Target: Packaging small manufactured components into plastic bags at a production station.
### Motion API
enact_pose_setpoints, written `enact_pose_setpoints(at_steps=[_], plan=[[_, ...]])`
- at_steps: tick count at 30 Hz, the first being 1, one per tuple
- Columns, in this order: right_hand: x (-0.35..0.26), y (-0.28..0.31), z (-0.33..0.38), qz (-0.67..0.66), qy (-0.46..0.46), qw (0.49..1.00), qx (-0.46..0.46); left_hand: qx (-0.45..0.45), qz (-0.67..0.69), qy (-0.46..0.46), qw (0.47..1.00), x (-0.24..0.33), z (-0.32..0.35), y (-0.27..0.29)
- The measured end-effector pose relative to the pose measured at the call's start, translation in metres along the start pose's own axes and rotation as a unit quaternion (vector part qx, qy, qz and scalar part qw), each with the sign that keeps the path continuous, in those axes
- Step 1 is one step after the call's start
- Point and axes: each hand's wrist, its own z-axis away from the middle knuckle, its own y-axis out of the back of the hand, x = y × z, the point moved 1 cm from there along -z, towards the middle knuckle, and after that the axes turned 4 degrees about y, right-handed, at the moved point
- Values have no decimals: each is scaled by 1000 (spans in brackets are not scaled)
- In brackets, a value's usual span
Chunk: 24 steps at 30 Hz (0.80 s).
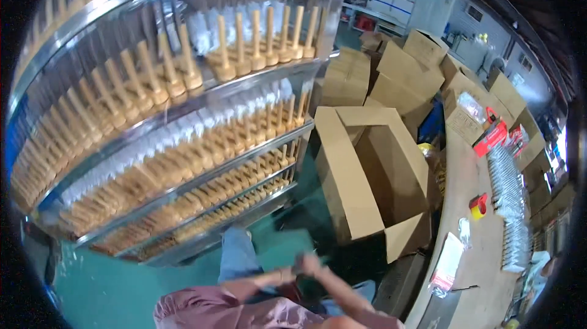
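Meeting low in front of the body, the left hand point(285, 275) and right hand point(310, 264) touch over something dark, blurred beyond telling (whether either hand is clenched or loose I cannot tell). An open cardboard box point(373, 176) stands just up and to the right, nearer the right hand; the rack of wooden brushes point(183, 146) rises ahead and to the left.

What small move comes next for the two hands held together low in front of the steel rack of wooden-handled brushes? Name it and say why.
Probably lift the right hand toward the nearest lower shelf of the metal rack. Both hands meet in front of the body, the left hand beside it, blurred, with nothing clearly held, and the wooden-handled brushes stand just above.
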Motion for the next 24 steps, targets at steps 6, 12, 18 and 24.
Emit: enact_pose_setpoints(at_steps=[6, 12, 18, 24], plan=[[-164, 401, -110, 224, 283, 786, 501, 640, -206, -391, 629, 255, 166, 295], [-168, 424, -188, 328, 145, 839, 409, 694, -380, -168, 587, 263, 177, 418], [-172, 408, -204, 141, 130, 888, 417, 525, -402, -176, 729, 232, 174, 446], [-180, 396, -199, 29, 198, 894, 400, 537, -395, -177, 724, 216, 205, 445]])
